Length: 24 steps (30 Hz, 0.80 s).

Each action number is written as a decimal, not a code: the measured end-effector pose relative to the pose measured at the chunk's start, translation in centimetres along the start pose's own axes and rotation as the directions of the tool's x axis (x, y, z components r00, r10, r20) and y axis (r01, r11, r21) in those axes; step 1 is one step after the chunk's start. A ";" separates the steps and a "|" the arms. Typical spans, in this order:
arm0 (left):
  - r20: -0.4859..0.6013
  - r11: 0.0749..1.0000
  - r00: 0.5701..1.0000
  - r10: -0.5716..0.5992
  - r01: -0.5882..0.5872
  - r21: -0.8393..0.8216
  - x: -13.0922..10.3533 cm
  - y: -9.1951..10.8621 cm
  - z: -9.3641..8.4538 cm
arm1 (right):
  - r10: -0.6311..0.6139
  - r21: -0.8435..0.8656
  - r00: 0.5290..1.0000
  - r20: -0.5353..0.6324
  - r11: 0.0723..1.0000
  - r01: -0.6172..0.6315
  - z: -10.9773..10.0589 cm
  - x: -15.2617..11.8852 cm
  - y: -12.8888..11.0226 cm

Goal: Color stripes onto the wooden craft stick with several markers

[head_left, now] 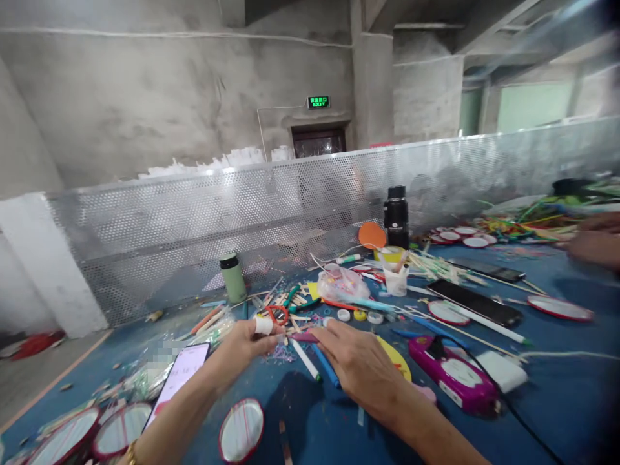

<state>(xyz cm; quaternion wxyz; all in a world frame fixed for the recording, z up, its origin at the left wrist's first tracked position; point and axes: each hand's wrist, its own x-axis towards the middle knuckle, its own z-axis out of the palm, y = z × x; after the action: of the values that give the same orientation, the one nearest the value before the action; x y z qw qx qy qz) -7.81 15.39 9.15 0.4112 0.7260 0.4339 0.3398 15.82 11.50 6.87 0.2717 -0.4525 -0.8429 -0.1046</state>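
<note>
My left hand (249,341), with white tape round a finger, is closed in a pinch just above the table. What its fingertips hold is too small to make out. Close on its right, my right hand (356,358) grips a slim pink stick-like piece (304,336), whose left end comes near the left fingertips. A white pen with a green end (306,360) and a blue pen (326,367) lie below the hands. Just beyond the left hand are orange-handled scissors (278,314). One round red-rimmed disc (241,431) lies nearer me.
A phone with a lit screen (181,374) lies by my left forearm. Green (233,279) and black (396,216) bottles stand at the back before a perforated metal panel (310,200). On the right are a purple device (453,374), a dark phone (475,303) and another person's blurred hand (595,242).
</note>
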 end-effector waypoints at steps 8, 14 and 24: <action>0.036 0.998 0.999 0.017 -0.019 0.064 -0.4 1.1 0.4 | -0.029 -0.039 0.999 -0.027 0.999 0.028 0.1 0.1 -0.5; 0.023 0.994 1.000 0.003 -0.006 0.111 -0.4 1.0 0.6 | -0.066 -0.049 0.996 -0.059 0.997 0.063 0.0 0.0 -1.0; -0.077 0.999 0.997 -0.003 0.007 0.052 -0.5 0.6 1.4 | -0.054 0.165 0.997 -0.060 0.984 0.063 0.6 -0.7 -1.1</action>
<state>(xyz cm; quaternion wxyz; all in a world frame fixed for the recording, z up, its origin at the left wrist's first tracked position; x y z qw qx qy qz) -6.63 14.38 8.99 0.3759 0.7218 0.4600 0.3551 14.96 10.64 6.10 0.3286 -0.4002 -0.8538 -0.0544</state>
